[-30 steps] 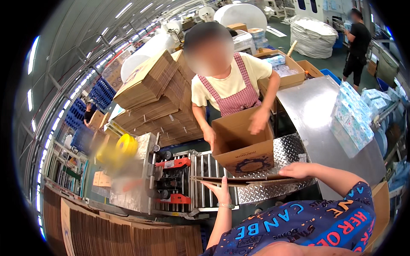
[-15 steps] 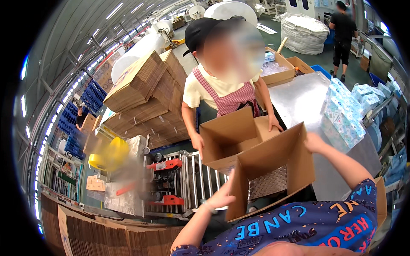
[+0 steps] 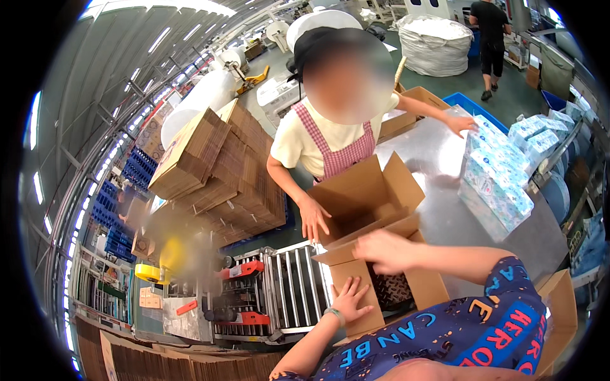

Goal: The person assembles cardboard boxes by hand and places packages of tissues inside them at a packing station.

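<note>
An open cardboard box (image 3: pixel 426 279) stands right in front of me, and ridged metal plate shows through it. My left hand (image 3: pixel 351 300) lies flat on its left cardboard panel, fingers spread. Over the box's far side is my right hand (image 3: pixel 384 251), its fingers curled down near the cardboard edge; what they grip, if anything, is hidden. Just beyond, a second open cardboard box (image 3: pixel 362 187) stands against mine. A co-worker in a checked apron (image 3: pixel 346 149) faces me across it, one hand by its left side and the other stretched toward the wrapped blue-and-white packs (image 3: pixel 495 184).
A metal table (image 3: pixel 432 171) carries the packs at right. To the left are a roller conveyor (image 3: pixel 298 286) with red-marked parts and a yellow tape roll (image 3: pixel 147 273). Flattened cartons (image 3: pixel 248 184) are stacked behind. A blue crate (image 3: pixel 473 109) sits past the table.
My right hand has left the box's right edge and moved left over its far side. My left hand now presses flat on the panel. The co-worker's one arm has swung out to the packs.
</note>
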A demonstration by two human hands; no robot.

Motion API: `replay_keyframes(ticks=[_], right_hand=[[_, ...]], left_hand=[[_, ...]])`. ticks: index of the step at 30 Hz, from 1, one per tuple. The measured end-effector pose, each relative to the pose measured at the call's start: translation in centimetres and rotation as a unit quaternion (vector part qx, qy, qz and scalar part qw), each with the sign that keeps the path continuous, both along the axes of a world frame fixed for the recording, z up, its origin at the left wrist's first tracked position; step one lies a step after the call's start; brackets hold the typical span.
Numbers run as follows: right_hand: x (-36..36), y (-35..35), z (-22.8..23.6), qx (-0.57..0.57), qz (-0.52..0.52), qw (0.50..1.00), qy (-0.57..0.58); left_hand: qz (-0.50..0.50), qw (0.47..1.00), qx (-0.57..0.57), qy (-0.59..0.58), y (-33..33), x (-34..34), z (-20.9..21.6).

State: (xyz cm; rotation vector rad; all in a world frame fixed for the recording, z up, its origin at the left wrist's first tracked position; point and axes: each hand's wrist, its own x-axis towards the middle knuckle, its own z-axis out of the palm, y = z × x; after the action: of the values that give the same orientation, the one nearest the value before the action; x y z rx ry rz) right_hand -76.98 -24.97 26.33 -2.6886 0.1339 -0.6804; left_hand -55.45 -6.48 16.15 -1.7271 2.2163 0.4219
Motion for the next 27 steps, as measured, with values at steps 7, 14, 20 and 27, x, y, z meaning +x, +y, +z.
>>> replay_keyframes(ticks=[7, 14, 20, 27], right_hand=[[-2.7, -2.4, -1.3, 0.194, -0.094, 0.899, 0.382], [-5.6, -4.9, -10.1, 0.256, 0.014, 0.877, 0.406], [-3.3, -2.2, -10.6, 0.374, -0.341, 0.848, -0.158], [2.6, 6.2, -32.1, 0.755, -0.348, 0.554, 0.048]], left_hand=[[0.032, 0.863, 0.249, 0.438, 4.9, -3.0, 5.5], [-0.023, 0.972, -0.208, 0.103, -4.5, -2.2, 2.1], [0.098, 0.965, -0.186, 0.156, -1.1, 9.5, -3.0], [0.542, 0.585, -0.002, 0.603, 17.2, 35.5, -12.8]])
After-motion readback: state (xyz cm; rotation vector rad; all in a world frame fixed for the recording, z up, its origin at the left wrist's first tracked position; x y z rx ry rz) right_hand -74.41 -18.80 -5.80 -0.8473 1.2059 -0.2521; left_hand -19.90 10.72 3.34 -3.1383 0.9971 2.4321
